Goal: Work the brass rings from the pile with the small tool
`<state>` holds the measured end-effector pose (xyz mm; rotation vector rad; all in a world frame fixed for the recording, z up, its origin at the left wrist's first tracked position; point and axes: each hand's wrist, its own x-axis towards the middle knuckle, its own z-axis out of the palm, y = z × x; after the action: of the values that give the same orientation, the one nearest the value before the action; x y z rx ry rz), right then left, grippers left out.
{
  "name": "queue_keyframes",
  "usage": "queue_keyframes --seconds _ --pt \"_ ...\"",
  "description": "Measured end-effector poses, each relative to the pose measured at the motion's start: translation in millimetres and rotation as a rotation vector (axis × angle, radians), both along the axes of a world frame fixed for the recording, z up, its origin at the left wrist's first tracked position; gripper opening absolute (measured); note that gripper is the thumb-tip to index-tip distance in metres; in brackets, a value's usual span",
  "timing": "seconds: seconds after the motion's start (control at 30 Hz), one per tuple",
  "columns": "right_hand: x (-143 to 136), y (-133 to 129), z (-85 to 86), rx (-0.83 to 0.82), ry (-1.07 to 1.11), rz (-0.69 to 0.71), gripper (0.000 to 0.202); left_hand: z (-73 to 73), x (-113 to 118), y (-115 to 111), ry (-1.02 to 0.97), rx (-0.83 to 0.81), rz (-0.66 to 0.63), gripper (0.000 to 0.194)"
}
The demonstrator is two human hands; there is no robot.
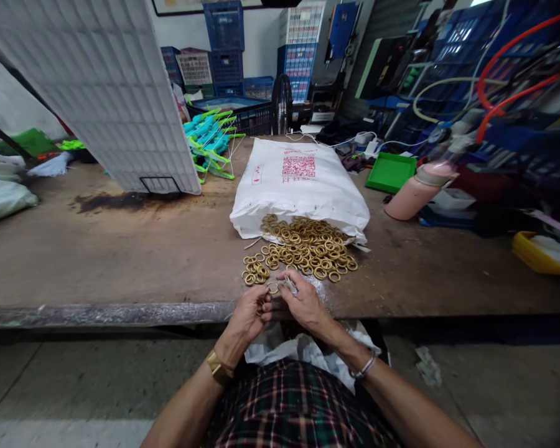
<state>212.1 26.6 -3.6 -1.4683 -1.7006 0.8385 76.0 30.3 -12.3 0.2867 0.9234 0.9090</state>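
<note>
Head view: my left hand [249, 314] pinches a probably light, stiff ring [273, 293] by its rim near the worktop's [168, 249] front edge; my right hand [307, 305] grips something silvery [290, 286].

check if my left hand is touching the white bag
Apart. The head view shows bare table and loose rings between the left hand and the open mouth of the white bag.

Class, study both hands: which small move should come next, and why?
Probably bring the small metal tool in the right hand to the ring: the left hand has that ring at its fingertips, and the tool is close beside it.
</note>
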Motion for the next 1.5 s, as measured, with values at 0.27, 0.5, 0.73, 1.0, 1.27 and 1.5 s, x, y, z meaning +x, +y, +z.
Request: queue_keyframes --seconds 0.27,0.5,0.73,1.0,1.27,1.5 --pt "-1.6 -7.9 -5.2 0.167 -0.227 0.197 0.017 3.7 0.9 1.7 -0.165 -0.164 -0.057 0.017" --pt "-2.7 -3.5 3.6 -0.083 0.146 0.049 0.022 6.7 2.8 -8.8 0.062 0.137 0.005 0.029" --pt "-3.6 -2.4 -2.8 -0.260 0.361 0.107 0.024 5.4 7.4 -15.5 0.311 0.444 0.007 0.026" --pt "-6.3 -3.3 1.1 -0.223 0.190 0.069 0.025 5.6 4.4 -17.7 0.608 0.672 0.023 0.017" --pt "-11.9 -0.5 0.8 -0.285 0.209 0.054 0.022 -0.3 1.1 -17.8 0.766 0.782 -0.001 0.014" --pt "-10.4 3.2 -5.0 -0.205 0.117 0.012 0.021 0.3 1.4 -17.5 0.612 0.612 -0.066 0.022"
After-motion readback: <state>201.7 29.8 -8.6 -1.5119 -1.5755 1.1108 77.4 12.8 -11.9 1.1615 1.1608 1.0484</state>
